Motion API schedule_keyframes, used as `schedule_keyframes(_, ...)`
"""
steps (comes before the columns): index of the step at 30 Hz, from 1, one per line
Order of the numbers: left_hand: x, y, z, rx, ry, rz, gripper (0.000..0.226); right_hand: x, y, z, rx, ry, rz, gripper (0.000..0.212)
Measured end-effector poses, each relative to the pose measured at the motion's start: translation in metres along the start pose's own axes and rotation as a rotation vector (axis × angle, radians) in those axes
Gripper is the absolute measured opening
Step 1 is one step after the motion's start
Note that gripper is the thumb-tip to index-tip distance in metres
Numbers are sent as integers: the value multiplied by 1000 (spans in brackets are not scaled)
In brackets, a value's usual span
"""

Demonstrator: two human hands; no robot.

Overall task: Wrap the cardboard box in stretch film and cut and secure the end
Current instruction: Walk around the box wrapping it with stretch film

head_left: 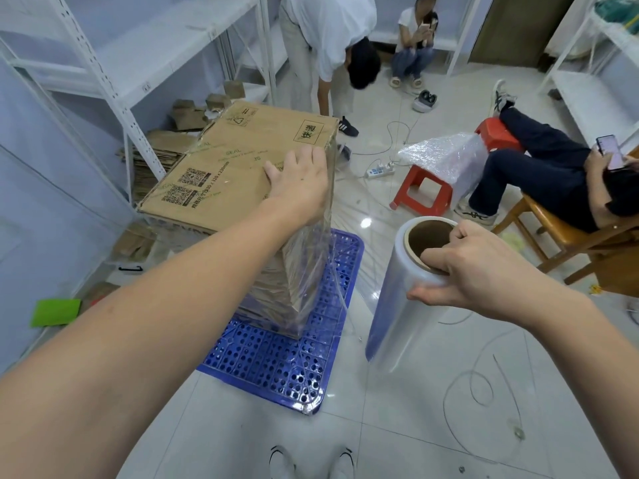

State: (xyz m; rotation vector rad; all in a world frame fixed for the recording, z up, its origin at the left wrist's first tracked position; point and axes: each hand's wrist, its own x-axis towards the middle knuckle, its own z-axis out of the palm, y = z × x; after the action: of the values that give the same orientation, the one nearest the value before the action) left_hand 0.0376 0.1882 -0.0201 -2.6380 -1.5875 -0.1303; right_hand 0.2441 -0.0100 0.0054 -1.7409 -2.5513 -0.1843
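Cardboard box, standing on blue pallet at 10 o'clock, is being steadied by flat left hand while right hand is gripping film roll; keeping film taut is advisable.

My left hand lies flat on the top edge of the cardboard box, which stands on a blue perforated pallet. My right hand grips the stretch film roll, fingers hooked inside its core, beside the box's film-covered side.
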Motion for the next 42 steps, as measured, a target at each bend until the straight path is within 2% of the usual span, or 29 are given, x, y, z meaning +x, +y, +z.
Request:
schedule_keyframes(3,-3,-2,-1,-39,-8,21,57,-2,0,-1,-1,21,-8,52)
schedule_keyframes(5,-5,-2,-2,-55,-66,40,42,-2,0,-1,2,28,-5,53)
schedule_keyframes(8,-4,-4,-5,39,-190,51,24,-2,-1,-1,7,38,-8,54)
schedule_keyframes(12,-2,-5,-7,162,-279,88,30,-1,-4,-4,-11,37,-32,54)
schedule_keyframes(19,-3,0,2,375,-196,84,68,-1,-11,-3,1,33,-79,54)
schedule_keyframes(25,3,4,-8,455,-116,101,41,-5,-18,-3,9,26,-106,48)
schedule_keyframes(31,5,1,-8,380,-73,66,36,-5,-36,-11,39,29,-166,40)
schedule_keyframes(42,6,-1,-7,217,-32,-7,31,4,-80,-3,120,33,-256,40)
